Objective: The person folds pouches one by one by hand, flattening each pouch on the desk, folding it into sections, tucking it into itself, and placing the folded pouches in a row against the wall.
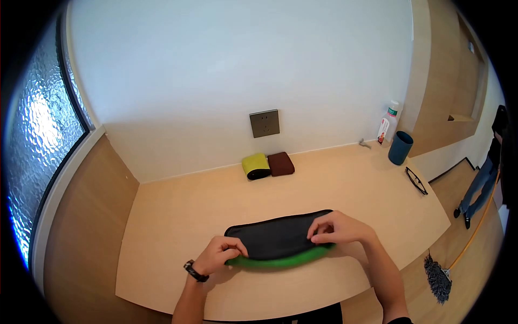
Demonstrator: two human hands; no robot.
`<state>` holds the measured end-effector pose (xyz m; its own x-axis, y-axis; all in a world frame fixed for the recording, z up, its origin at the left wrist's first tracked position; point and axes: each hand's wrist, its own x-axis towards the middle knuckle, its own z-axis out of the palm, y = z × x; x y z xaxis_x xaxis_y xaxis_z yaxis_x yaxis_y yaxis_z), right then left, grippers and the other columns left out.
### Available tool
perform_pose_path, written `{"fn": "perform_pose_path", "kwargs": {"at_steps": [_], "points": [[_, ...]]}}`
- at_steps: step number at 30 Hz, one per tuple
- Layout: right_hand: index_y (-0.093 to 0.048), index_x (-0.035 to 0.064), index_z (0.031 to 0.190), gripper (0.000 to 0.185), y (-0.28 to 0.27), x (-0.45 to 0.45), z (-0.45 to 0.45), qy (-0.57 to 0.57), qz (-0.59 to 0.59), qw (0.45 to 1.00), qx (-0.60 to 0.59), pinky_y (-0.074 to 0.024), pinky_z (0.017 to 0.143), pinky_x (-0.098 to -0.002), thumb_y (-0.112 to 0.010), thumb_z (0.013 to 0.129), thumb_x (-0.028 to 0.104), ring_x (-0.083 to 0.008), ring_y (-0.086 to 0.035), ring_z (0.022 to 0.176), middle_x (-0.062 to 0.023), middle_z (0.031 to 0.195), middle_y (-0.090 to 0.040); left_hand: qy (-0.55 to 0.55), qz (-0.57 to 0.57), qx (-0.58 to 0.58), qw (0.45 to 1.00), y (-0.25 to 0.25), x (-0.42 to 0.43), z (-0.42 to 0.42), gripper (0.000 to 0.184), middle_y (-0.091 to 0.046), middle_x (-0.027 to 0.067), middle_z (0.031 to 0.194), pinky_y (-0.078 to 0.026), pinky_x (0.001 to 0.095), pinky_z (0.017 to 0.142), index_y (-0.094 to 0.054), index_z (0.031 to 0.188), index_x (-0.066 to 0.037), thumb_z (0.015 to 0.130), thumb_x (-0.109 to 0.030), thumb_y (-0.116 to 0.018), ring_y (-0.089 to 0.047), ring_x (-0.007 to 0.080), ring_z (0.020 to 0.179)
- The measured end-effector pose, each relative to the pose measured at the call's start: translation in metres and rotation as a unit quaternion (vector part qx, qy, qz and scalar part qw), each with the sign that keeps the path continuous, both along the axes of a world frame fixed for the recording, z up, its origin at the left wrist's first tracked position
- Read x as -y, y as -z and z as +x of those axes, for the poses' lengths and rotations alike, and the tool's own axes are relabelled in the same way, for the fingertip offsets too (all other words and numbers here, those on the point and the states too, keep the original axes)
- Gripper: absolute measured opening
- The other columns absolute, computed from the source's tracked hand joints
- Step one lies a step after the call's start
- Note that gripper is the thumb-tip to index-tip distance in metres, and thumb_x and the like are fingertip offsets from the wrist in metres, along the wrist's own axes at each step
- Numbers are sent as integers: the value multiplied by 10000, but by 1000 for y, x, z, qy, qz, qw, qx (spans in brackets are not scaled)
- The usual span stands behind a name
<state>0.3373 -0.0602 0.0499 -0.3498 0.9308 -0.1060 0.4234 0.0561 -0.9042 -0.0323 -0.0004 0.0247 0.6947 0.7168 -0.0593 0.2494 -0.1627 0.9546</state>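
A long, flat black fabric piece [275, 236] with dark piping lies on the table in front of me. A rounded green strip [280, 262] runs along its near edge. Whether it is a pouch or a folded cloth, I cannot tell. My left hand [218, 255], with a dark watch on its wrist, has its fingers closed on the near left corner, at the green strip. At the right end, my right hand [335, 228] rests over the black fabric with its fingers curled and pinched at the edge. The fingertips partly cover both ends.
On the table [178, 216], a yellow-green roll [256, 166] and a maroon one [281, 163] sit against the wall below a socket [264, 123]. A bottle [387, 124], a blue cup [400, 148] and glasses [416, 181] stand right. Beyond are a person [480, 183] and a mop [438, 278].
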Motion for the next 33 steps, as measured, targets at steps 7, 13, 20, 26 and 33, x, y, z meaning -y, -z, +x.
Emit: {"fn": "perform_pose_path", "kwargs": {"at_steps": [7,13,20,26,33], "points": [[-727,47,1151,240,11,-1,-6,18,47,998,-24,-557,721,-285,-717,953,182,-160,-718,788,-87,892,-762,-85,68,-27,994,-1,16,21,313,-774,129,1025,-529,341,957,-728,1158,-21,1036,-252,-556,-741,230,995],[-744,88,1151,290,39,-4,-29,1,265,952,157,-519,974,-400,-759,886,204,-306,-652,1086,-115,1191,-721,7,374,-285,883,41,22,42,599,-323,159,1656,-225,592,1219,-439,1562,-198,1034,-466,-532,-274,372,1535],[-698,146,1309,483,50,-3,-35,-65,265,938,215,-402,1148,-430,-798,857,284,-348,-463,1409,-165,1505,-540,-22,362,-342,867,41,4,31,662,-271,120,1687,-178,580,1240,-354,1610,-226,1047,-562,-443,-230,350,1555],[-610,168,1437,705,31,-2,-19,-83,162,961,208,-343,1210,-425,-853,790,303,-350,-363,1500,-181,1588,-442,-39,338,-295,893,43,0,28,587,-331,100,1665,-177,546,1248,-440,1566,-204,1063,-506,-453,-254,329,1548],[-482,186,1541,932,23,1,-2,-113,129,958,230,-336,1218,-424,-900,711,260,-368,-313,1523,-212,1623,-372,-45,335,-275,900,43,-1,28,535,-351,102,1656,-167,542,1252,-479,1543,-203,1062,-435,-499,-267,331,1546]]}}
